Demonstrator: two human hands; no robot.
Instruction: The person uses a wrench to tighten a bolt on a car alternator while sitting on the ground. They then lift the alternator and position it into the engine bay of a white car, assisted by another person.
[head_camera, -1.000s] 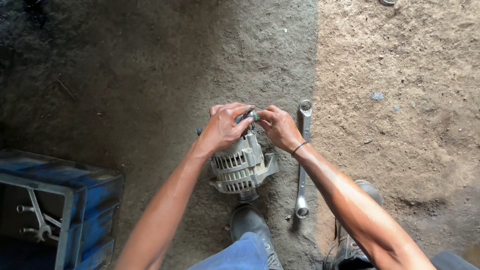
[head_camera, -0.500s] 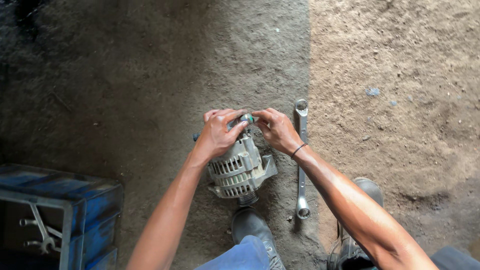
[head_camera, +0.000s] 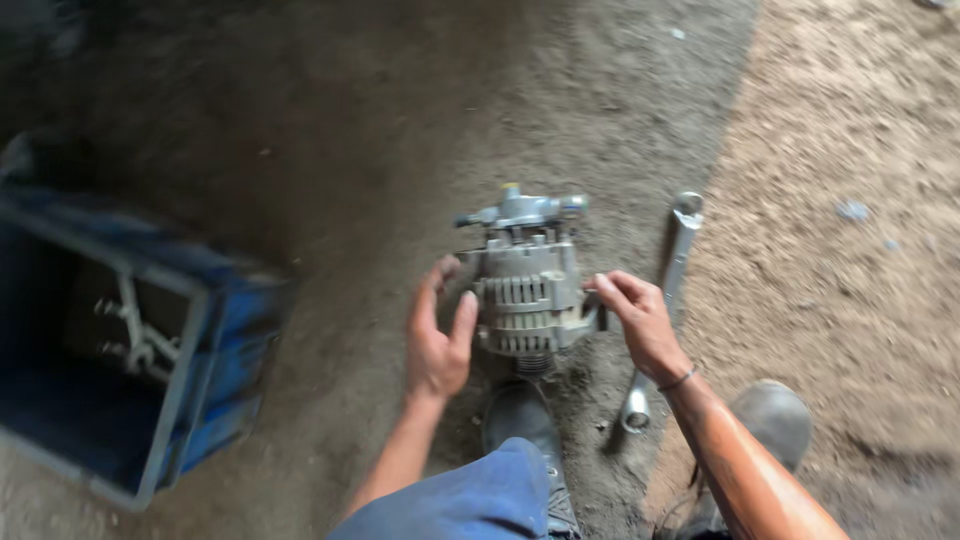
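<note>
1 blue crate (head_camera: 215, 330) — largest item, open-topped, well apart to the left of the left hand; pale metal tools lie inside, count unclear through blur.

1 alternator (head_camera: 527, 285) — grey ribbed metal casing, sits on the dirt floor (head_camera: 330, 130) directly between the 2 hands, its pulley end pointing away from the person and its lower end near the toe of a boot.

2 boots: 1 dark boot (head_camera: 525, 420) just below the alternator, between the forearms; 1 second boot (head_camera: 770, 420) to the right of the right forearm.

1 long wrench (head_camera: 665, 300) — lies on the floor just beyond the right hand, ring end far from the person, the other end near the right wrist.

2 hands. Left hand (head_camera: 438, 335): fingers spread and loose, palm facing the casing's left side, fingertips at or just off it; contact not certain. Right hand (head_camera: 640, 322): fingers curled, tips touching the casing's right edge — a light hold, not a full grasp. A thin band sits on the right wrist.
</note>
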